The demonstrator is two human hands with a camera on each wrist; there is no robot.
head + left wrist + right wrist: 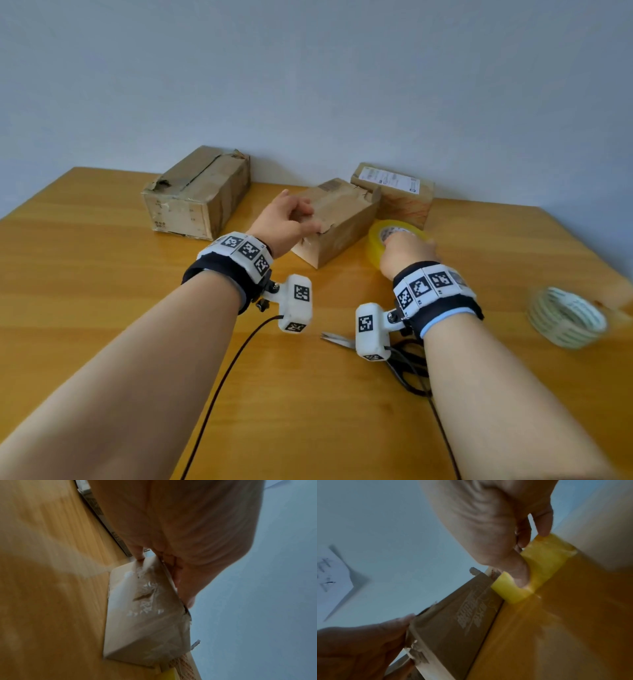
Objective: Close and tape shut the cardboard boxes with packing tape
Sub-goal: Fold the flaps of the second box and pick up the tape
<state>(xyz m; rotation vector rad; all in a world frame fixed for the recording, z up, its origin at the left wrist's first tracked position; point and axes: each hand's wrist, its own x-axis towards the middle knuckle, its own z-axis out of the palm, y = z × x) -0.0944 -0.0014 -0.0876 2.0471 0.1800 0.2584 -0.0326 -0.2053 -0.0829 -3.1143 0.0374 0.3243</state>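
Left hand [286, 224] clamps over the near top edge of the middle cardboard box [342, 219], fingers curled onto its lid, mid-surface. Right hand [406, 255] grips the yellow tape roll [378, 240] standing just beside that box, thumb hooked around its band.

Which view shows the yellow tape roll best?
Right wrist: the roll fills the frame, with the right hand gripping it. Head shows it partly behind that hand. Left wrist catches only a yellow sliver.
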